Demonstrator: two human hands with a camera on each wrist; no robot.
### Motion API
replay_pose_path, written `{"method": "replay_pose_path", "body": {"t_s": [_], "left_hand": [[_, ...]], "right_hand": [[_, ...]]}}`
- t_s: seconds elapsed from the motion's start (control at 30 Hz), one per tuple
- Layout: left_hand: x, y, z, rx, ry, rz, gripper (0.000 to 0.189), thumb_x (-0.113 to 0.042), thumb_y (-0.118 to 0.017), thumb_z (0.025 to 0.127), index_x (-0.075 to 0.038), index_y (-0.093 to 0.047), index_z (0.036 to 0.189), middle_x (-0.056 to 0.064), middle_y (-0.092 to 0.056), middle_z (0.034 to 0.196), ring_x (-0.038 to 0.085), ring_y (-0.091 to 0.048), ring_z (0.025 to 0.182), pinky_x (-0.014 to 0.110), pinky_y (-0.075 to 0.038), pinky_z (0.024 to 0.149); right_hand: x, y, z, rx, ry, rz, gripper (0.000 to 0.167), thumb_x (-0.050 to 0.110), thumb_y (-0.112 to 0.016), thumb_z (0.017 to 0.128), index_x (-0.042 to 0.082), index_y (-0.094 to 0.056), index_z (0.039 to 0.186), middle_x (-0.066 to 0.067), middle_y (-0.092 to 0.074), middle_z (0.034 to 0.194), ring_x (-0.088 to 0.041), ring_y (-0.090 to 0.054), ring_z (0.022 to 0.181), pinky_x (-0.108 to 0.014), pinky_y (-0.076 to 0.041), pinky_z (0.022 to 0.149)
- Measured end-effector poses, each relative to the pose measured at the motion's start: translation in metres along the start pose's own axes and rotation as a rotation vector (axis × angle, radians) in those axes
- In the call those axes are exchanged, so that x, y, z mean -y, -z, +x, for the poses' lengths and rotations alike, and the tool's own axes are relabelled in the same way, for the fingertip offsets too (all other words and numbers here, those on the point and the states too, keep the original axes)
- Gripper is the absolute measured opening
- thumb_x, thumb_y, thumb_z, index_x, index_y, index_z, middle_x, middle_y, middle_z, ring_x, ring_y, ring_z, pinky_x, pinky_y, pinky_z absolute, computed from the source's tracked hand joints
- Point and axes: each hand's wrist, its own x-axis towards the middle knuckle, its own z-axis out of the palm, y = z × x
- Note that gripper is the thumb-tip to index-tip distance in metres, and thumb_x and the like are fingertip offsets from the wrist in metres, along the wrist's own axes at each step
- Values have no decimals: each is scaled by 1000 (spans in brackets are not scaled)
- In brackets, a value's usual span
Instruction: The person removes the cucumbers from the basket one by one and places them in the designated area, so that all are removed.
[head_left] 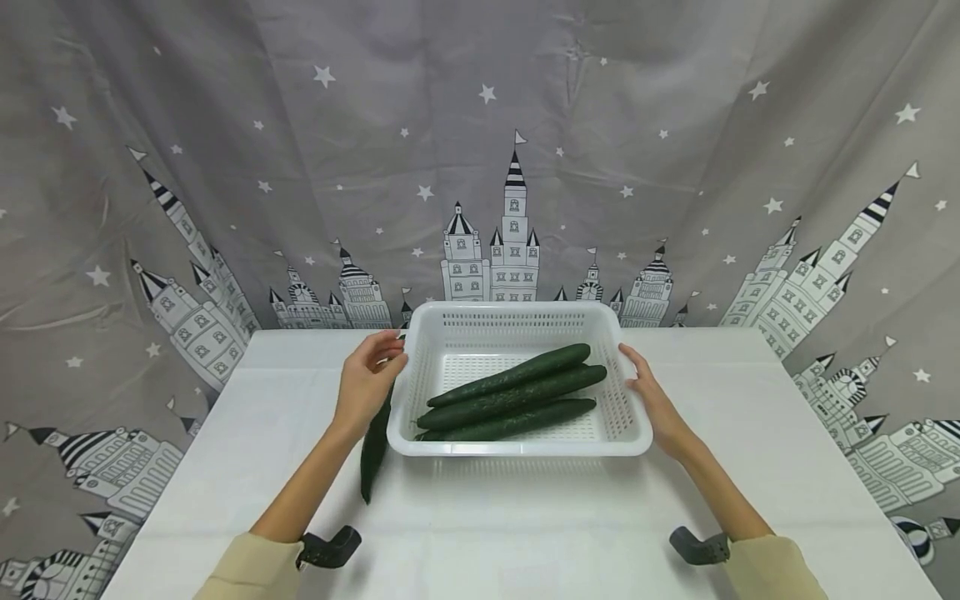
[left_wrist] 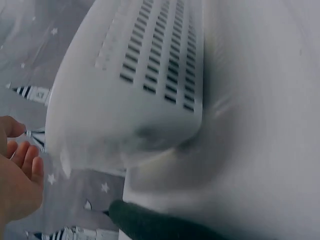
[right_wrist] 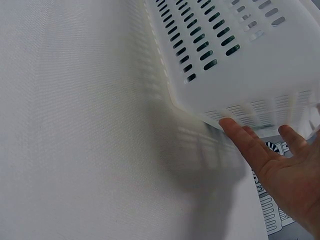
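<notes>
A white plastic basket (head_left: 517, 448) with slotted walls stands on the table, and three long green cucumbers (head_left: 510, 395) lie slantwise in it. My left hand (head_left: 365, 383) is at the basket's left rim with loosely bent fingers; the left wrist view shows a gap between that hand and the basket wall. Beneath the left hand another cucumber (head_left: 374, 454) lies on the table along the basket's left side, partly hidden by the hand. On the opposite side, my right hand (head_left: 657, 408) touches the basket's right end wall, fingers extended, as the right wrist view shows.
A white cloth covers the table (head_left: 517, 533). Behind it and at both sides hangs a grey curtain (head_left: 480, 167) printed with stars and castles. Black wrist mounts (head_left: 330, 548) sit at both sleeve cuffs.
</notes>
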Motion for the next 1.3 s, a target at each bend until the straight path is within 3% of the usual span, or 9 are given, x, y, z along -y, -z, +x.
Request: {"method": "replay_pose_path", "body": {"t_s": [0.13,0.33,0.43,0.63,0.93,1.1,1.3], "left_hand": [[-10,-21,-3,114,-81,37,38,-4,-65,96,2,-58,133,18,-62,127,28,-59,118,38,-46,101],[-16,-60,-4,268,-134,112,37,-7,-68,95,1,-61,130,14,-63,129,31,-58,120,47,-46,100],[-16,-78,-2,333,-149,130,37,-6,-68,94,1,-61,130,14,-63,129,31,-58,121,48,-46,101],[-17,-107,6,430,-118,179,38,-5,-67,95,-3,-61,133,12,-63,131,29,-57,123,44,-47,100],[-14,-130,20,507,-84,233,41,-4,-64,96,0,-58,136,15,-61,133,34,-54,126,50,-42,104],[-11,-135,26,536,-41,260,43,-6,-65,96,-2,-57,138,15,-60,133,33,-54,126,48,-44,102],[-10,-138,30,553,-42,250,44,-4,-66,95,-2,-57,137,18,-61,131,34,-56,124,48,-45,101]], "right_hand": [[1,0,0,-4,2,-6,60,21,-24,105,20,-4,161,-21,-4,164,-54,-30,137,-57,-43,98],[1,-1,0,-3,6,-6,60,20,-24,105,19,-4,161,-21,-5,163,-55,-31,136,-58,-44,97],[2,-1,-1,-1,7,-8,60,21,-24,105,20,-3,161,-22,-4,163,-55,-31,137,-57,-44,97],[2,-1,-1,-5,11,-17,59,23,-24,106,20,-3,161,-21,-3,164,-55,-30,137,-60,-43,98],[0,-1,-1,0,16,-6,59,23,-25,107,18,-2,161,-22,-2,164,-55,-27,138,-64,-39,99],[0,-1,-1,6,14,0,60,24,-25,107,18,-2,161,-22,-3,164,-55,-26,139,-64,-37,101],[1,0,0,3,13,7,59,22,-25,106,19,-2,161,-22,-4,163,-55,-27,139,-64,-37,101]]}}
